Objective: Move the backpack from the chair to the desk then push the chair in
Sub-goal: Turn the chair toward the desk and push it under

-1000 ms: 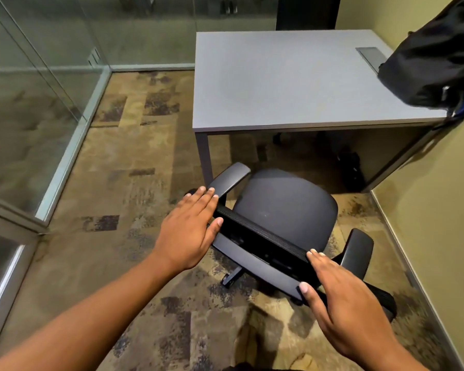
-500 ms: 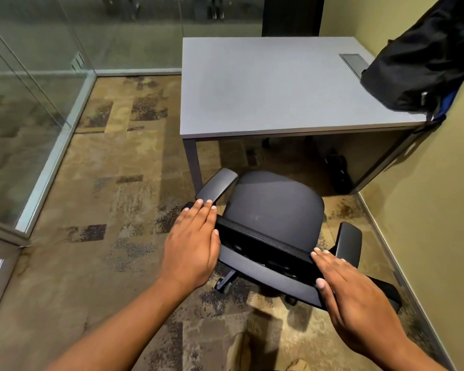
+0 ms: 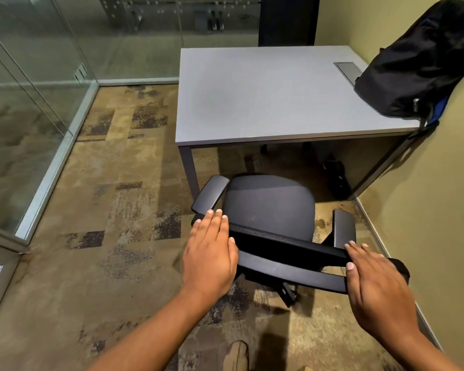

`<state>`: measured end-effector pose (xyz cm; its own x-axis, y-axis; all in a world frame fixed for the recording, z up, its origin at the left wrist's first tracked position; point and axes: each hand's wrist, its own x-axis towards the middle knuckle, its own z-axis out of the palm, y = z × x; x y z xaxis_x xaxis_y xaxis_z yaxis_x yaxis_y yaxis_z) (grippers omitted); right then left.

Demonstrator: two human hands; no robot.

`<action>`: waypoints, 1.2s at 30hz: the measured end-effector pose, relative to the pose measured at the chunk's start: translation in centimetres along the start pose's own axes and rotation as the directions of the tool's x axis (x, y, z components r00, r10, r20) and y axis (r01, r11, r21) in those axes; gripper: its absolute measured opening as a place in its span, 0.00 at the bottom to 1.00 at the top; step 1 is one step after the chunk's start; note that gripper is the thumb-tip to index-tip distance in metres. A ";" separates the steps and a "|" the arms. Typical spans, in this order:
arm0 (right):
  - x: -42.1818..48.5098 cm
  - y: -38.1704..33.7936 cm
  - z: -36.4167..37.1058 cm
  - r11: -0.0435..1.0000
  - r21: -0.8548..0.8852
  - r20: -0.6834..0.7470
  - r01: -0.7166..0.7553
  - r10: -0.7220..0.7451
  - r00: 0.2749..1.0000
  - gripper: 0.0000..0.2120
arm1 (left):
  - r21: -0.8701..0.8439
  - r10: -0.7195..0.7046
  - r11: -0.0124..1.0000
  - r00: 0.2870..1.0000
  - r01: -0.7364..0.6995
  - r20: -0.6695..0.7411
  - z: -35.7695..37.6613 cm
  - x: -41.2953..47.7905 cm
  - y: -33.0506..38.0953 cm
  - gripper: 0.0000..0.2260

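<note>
The black backpack (image 3: 418, 65) lies on the far right corner of the grey desk (image 3: 265, 95), leaning against the wall, with a strap hanging over the desk's edge. The black office chair (image 3: 268, 204) stands just in front of the desk, its seat facing the opening under it. Its backrest (image 3: 287, 247) is tilted toward me. My left hand (image 3: 209, 255) lies flat on the backrest's left end, fingers straight. My right hand (image 3: 373, 279) lies flat on its right end, thumb against the rear face.
A glass partition (image 3: 24, 116) runs along the left, a beige wall (image 3: 439, 210) close on the right of the chair. Another dark chair back (image 3: 288, 20) stands behind the desk. A dark object (image 3: 335, 172) sits under the desk. My shoe (image 3: 236, 354) is on the carpet.
The chair has rolled toward the desk and turned squarer to it under both hands. I have stepped forward with it; the backpack has not moved.
</note>
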<state>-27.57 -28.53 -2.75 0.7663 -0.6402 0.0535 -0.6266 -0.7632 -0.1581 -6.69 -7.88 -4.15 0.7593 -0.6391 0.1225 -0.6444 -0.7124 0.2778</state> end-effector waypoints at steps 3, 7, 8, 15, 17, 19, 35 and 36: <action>0.7 2.2 -0.5 0.999 0.010 -0.002 0.044 -0.044 0.999 0.28 | -0.017 -0.027 0.999 1.000 0.027 0.002 0.5 -1.0 2.0 0.26; 1.6 5.3 -1.1 0.995 0.015 -0.004 0.102 -0.102 0.995 0.26 | -0.032 -0.068 0.997 0.998 0.068 0.001 1.2 -2.4 5.0 0.26; 1.9 6.1 -1.2 0.993 0.017 0.000 0.117 -0.117 0.993 0.26 | -0.030 -0.083 0.996 0.997 0.083 0.002 1.3 -2.6 5.7 0.26; 3.9 10.5 -1.7 0.974 0.048 -0.004 0.221 -0.221 0.975 0.26 | 0.006 -0.199 0.980 0.980 0.199 -0.026 2.5 -3.6 10.4 0.26; 4.4 11.4 -1.7 0.968 0.050 -0.010 0.244 -0.244 0.970 0.25 | 0.008 -0.222 0.975 0.974 0.222 -0.043 2.8 -3.8 11.4 0.25; 4.7 12.1 -1.8 0.962 0.063 -0.014 0.265 -0.265 0.964 0.26 | 0.005 -0.235 0.972 0.970 0.236 -0.063 3.2 -4.0 12.1 0.25; 6.1 12.9 -0.8 0.955 0.049 -0.037 0.293 -0.292 0.956 0.26 | -0.001 -0.240 0.971 0.969 0.241 -0.056 3.1 -3.2 12.6 0.25; 6.2 12.8 -0.7 0.958 0.044 -0.039 0.285 -0.283 0.958 0.27 | -0.005 -0.234 0.972 0.971 0.234 -0.055 3.0 -3.0 12.4 0.24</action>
<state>-30.99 -42.36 -3.75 0.9063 -0.4007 0.1343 -0.3754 -0.9093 -0.1795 -17.22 -15.66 -3.94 0.8930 -0.4374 0.1060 -0.4479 -0.8408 0.3038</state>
